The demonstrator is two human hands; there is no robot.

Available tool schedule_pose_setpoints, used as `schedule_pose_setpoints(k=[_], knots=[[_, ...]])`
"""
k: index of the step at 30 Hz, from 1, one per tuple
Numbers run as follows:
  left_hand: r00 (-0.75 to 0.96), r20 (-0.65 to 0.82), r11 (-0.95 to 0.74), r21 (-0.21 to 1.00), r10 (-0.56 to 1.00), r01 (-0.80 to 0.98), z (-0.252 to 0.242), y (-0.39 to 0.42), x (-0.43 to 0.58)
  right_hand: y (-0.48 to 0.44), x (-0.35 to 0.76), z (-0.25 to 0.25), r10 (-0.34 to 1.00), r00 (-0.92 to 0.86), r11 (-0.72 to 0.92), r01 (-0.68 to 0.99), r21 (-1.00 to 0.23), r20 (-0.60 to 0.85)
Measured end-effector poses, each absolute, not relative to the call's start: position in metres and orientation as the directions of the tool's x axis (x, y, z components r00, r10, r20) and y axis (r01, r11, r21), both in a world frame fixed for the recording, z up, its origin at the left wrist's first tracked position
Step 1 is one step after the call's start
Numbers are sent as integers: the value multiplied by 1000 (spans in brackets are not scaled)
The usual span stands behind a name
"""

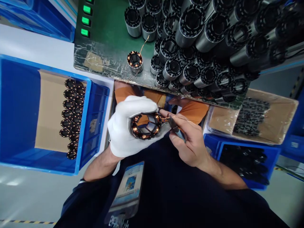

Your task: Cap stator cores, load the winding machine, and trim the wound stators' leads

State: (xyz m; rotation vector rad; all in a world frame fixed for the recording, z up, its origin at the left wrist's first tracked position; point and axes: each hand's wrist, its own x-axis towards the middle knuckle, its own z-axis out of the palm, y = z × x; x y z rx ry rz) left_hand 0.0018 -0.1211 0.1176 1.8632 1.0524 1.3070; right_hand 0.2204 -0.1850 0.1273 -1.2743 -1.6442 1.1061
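Observation:
In a white glove, my left hand (123, 128) is closed around a motor stator (146, 126), a black ring with copper windings facing up. My bare right hand (190, 139) grips a small tool with a dark blade and grey-blue handle (178, 129); its exact kind is hard to make out. Thin copper wire (175, 117) runs from the stator's right side past the tool and over the right fingers. Beyond my hands, a second wound stator (135, 61) stands upright near the green bench's front edge, one wire end sticking up from it.
The green bench (111, 41) carries many unwound stators (173, 68) at its right. A blue crate (82, 126) at left holds rows of wound stators (71, 117). At right are a cardboard box (220, 118) of metal parts and a blue bin (220, 152) with black parts.

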Motion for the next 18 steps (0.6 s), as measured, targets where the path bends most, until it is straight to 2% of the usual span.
schedule_pose_setpoints(k=[4,7,10,13,15,18], knots=[[177,480,-511,825,859,241,111,-123,2,-184,218,121,985,-164,103,315,-944,52],[160,437,-464,796,885,388,92,-125,2,-176,216,100,988,-140,-26,271,-962,-67],[141,236,-273,764,962,585,63,-128,-2,-166,216,62,945,-152,-246,250,-936,-289],[152,12,-110,746,988,656,34,-133,-8,-160,217,23,891,-181,-380,205,-902,-417],[236,-10,-145,763,972,630,24,-135,-9,-160,217,9,841,-247,-463,132,-877,-481],[433,108,-344,786,895,513,26,-134,-4,-160,216,10,757,-396,-559,17,-829,-519]])
